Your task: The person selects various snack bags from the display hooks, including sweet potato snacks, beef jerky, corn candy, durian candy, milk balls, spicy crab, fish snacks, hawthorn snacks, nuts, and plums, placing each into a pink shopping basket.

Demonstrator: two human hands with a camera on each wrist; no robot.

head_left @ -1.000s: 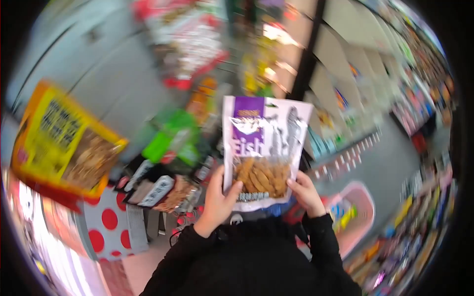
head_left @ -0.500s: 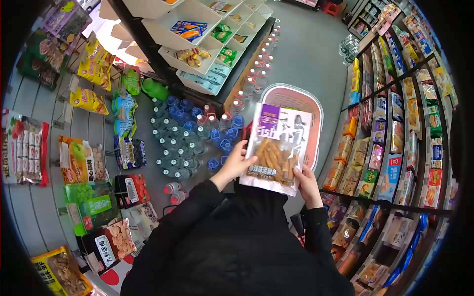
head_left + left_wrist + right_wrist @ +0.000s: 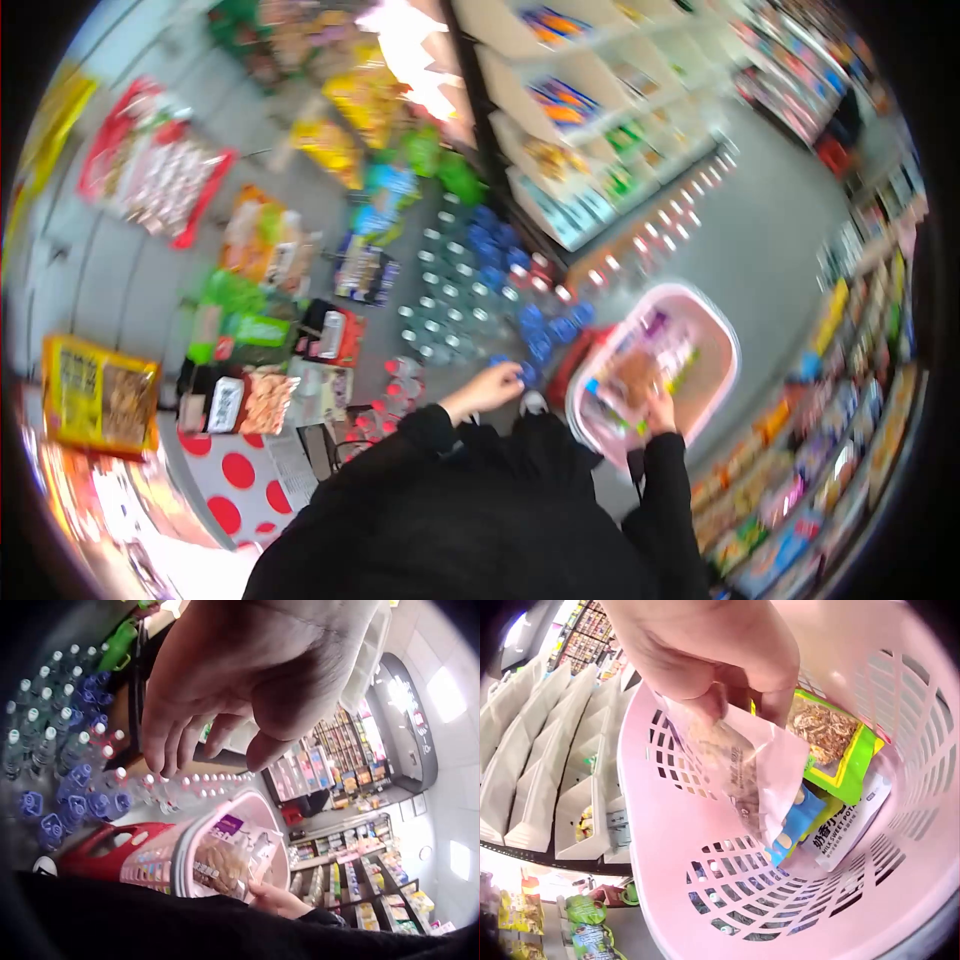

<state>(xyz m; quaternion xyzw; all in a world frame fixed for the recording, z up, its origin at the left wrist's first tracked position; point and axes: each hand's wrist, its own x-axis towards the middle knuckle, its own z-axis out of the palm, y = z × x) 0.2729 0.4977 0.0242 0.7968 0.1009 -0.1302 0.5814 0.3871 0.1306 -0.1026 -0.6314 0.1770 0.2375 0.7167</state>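
Observation:
My right hand (image 3: 660,408) reaches into a pink shopping basket (image 3: 722,325) and pinches the top edge of a bag of fish snacks (image 3: 221,862), thumb on one side. In the right wrist view the bag hangs tilted inside the basket wall, above other packets. Beneath and beside it lie a green-and-yellow bag (image 3: 832,742), a blue packet (image 3: 799,821) and a white packet marked "milk sweet potato" (image 3: 851,834). My left hand (image 3: 487,388) holds nothing; its fingers hang relaxed to the left of the basket, over the bottles in the head view.
Bottles with blue caps (image 3: 540,330) and clear bottles (image 3: 440,290) stand on the floor at the left of the basket. A tiered bin shelf (image 3: 560,195) rises ahead. Hanging snack bags (image 3: 160,170) line the left wall, and stocked shelves (image 3: 800,470) run along the right.
Both hands held the fish snack bag in front of the body. The left hand has let go, and the right hand has carried the bag down to the right into the basket. The view has turned.

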